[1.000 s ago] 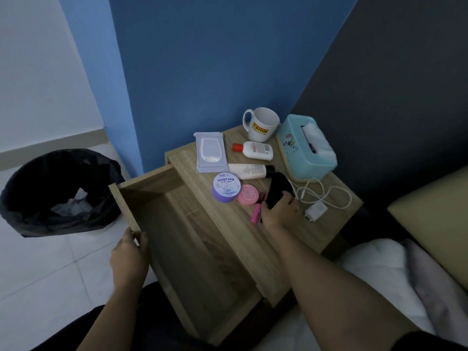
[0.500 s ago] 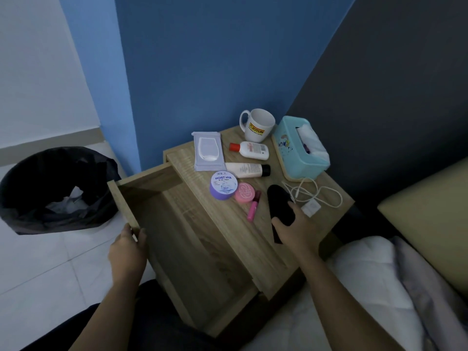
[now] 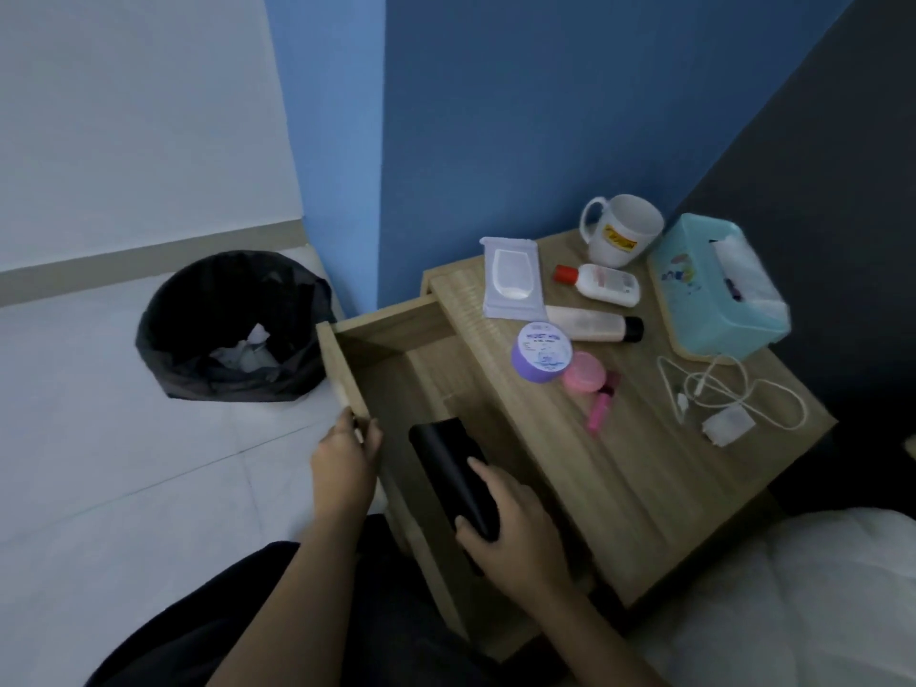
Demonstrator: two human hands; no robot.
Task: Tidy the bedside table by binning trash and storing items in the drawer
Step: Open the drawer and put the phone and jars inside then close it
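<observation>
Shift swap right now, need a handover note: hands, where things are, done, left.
Left hand grips the drawer front edge.
Right hand holds the black case low in the open drawer; whether it touches the bottom, cannot tell.
On the table: wipes, mug, tissue box, red-cap bottle, black-cap bottle, purple jar, pink compact, lip balm, charger.
Done: drawer open; paper scraps in the bin.
Left, likely: release the case, store the small items, shut the drawer.

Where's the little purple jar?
In the head view, the purple jar sits on the tabletop, left edge, beside the open drawer and the pink compact.
</observation>
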